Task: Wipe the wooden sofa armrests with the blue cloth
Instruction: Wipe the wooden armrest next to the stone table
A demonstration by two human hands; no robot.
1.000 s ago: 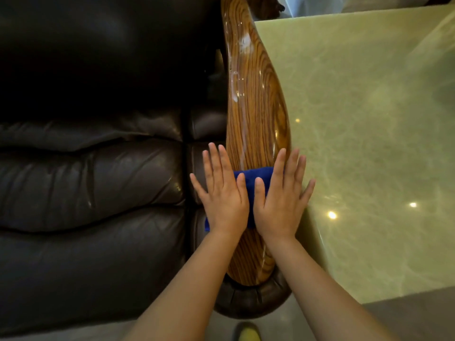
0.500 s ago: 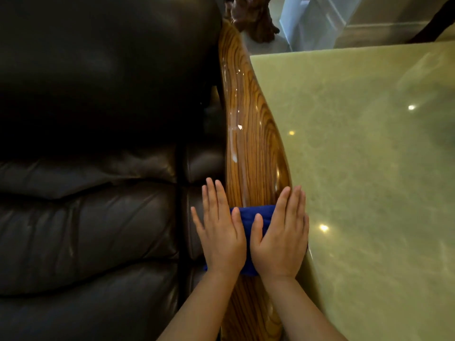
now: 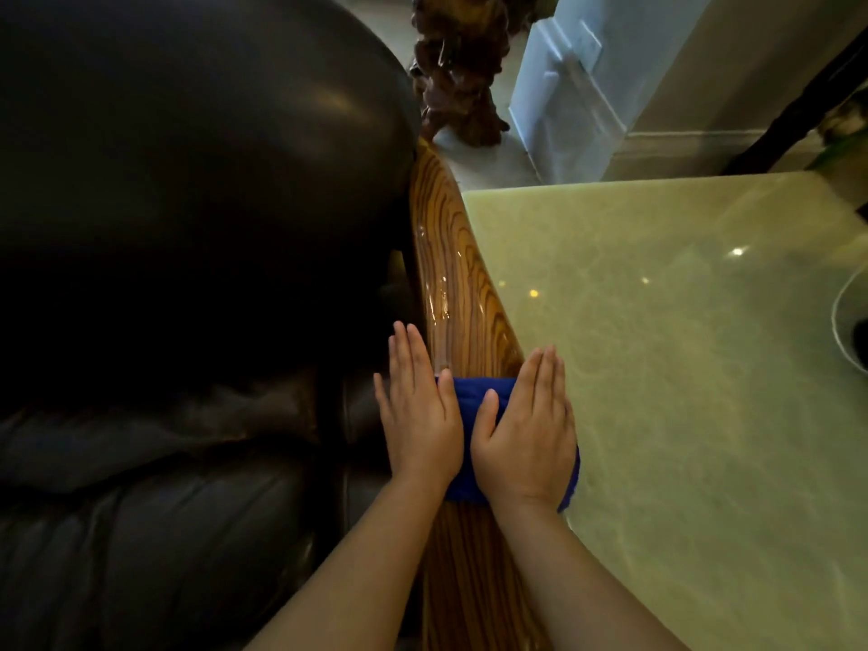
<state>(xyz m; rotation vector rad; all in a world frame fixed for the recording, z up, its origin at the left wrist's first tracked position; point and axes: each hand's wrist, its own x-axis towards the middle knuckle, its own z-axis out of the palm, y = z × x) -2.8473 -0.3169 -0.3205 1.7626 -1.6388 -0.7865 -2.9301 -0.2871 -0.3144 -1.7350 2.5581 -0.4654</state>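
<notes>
The glossy wooden armrest (image 3: 451,284) with dark grain runs from the bottom centre up along the right side of the sofa. A folded blue cloth (image 3: 474,401) lies across it about midway. My left hand (image 3: 420,425) presses flat on the cloth's left end, its fingers reaching over the armrest's inner edge. My right hand (image 3: 526,429) presses flat on the right end, fingers together and pointing up the armrest. Most of the cloth is hidden under both palms. A wet sheen shows on the wood just ahead of the cloth.
A dark leather sofa (image 3: 188,227) fills the left. A pale green stone table (image 3: 681,368) butts against the armrest's right side. A carved dark wooden piece (image 3: 460,77) and a white panel (image 3: 563,96) stand beyond. A round rim (image 3: 845,321) shows at the right edge.
Both hands have slid the blue cloth farther up the armrest toward the sofa back. The view has tilted up, so more of the far floor and the table's far edge shows.
</notes>
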